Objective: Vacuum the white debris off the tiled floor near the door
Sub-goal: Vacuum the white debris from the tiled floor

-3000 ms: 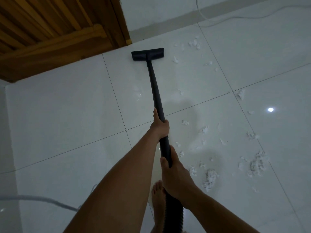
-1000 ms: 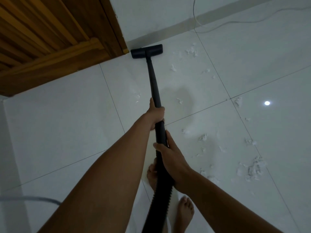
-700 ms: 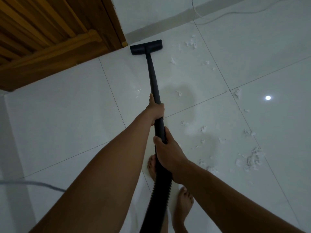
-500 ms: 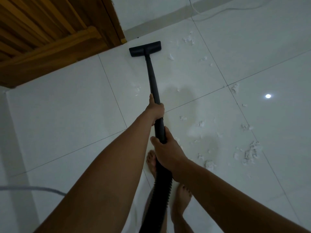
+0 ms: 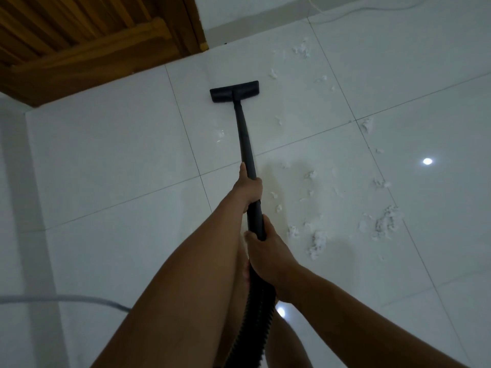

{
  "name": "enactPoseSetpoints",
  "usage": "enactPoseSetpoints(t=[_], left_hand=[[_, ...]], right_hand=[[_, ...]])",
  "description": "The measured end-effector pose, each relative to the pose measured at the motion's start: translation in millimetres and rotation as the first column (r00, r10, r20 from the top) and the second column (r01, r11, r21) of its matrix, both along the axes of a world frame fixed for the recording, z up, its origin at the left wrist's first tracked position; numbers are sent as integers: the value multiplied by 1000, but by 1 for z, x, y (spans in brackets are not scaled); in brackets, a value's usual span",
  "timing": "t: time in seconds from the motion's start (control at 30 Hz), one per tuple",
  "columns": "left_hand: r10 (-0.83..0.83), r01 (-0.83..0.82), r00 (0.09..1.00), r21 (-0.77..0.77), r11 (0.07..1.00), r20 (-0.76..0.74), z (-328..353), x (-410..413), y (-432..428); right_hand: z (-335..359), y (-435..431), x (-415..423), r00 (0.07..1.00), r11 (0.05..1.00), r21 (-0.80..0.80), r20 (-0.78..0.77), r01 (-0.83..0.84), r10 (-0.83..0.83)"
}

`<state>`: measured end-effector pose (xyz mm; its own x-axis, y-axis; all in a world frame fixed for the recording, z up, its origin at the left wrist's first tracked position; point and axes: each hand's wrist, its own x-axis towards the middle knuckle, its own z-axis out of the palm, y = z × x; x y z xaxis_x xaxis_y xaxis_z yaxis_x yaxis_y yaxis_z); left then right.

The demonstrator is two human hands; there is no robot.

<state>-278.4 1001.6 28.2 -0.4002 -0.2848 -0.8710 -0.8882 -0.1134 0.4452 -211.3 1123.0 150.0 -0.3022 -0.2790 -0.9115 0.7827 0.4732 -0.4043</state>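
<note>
A black vacuum wand [image 5: 245, 139] runs from my hands to its flat floor head [image 5: 234, 91], which lies on the white tiled floor [image 5: 111, 160] a short way from the wooden door [image 5: 79, 41]. My left hand [image 5: 248, 187] grips the wand higher up, and my right hand [image 5: 268, 252] grips it lower, where the ribbed hose [image 5: 255, 314] begins. White debris lies scattered to the right of the wand: a clump [image 5: 317, 243] near my right hand, a bigger patch [image 5: 385, 221] further right, and bits [image 5: 303, 50] by the wall.
A grey cable [image 5: 66, 300] crosses the floor at lower left. A thin white cord [image 5: 372, 11] runs along the wall base at the top right. A ceiling light's reflection [image 5: 427, 161] shines on a tile. My legs stand under the hose.
The floor head has been pulled back from the door corner toward me, and both hands came back with the wand. The view has tilted, showing more floor ahead.
</note>
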Motion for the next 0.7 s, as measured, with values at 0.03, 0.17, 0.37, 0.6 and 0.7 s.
enactPoseSetpoints(t=[0.03, 0.17, 0.37, 0.6, 0.7], left_hand=[[18, -18, 1000, 15, 1000, 0, 1, 9, 7], [113, -111, 994, 93, 989, -16, 8, 44, 30], [99, -97, 995, 117, 988, -16, 14, 98, 58], [61, -61, 998, 92, 994, 3, 10, 174, 98], [12, -12, 1000, 50, 999, 4, 6, 209, 120]], right_hand=[[1, 7, 8, 1000, 1000, 3, 8, -2, 2], [5, 30, 43, 998, 1000, 4, 54, 13, -13], [7, 58, 99, 1000, 1000, 1, 27, 15, -15], [17, 104, 174, 990, 995, 1, -98, -98, 98], [22, 127, 205, 979, 993, 12, -165, -121, 122]])
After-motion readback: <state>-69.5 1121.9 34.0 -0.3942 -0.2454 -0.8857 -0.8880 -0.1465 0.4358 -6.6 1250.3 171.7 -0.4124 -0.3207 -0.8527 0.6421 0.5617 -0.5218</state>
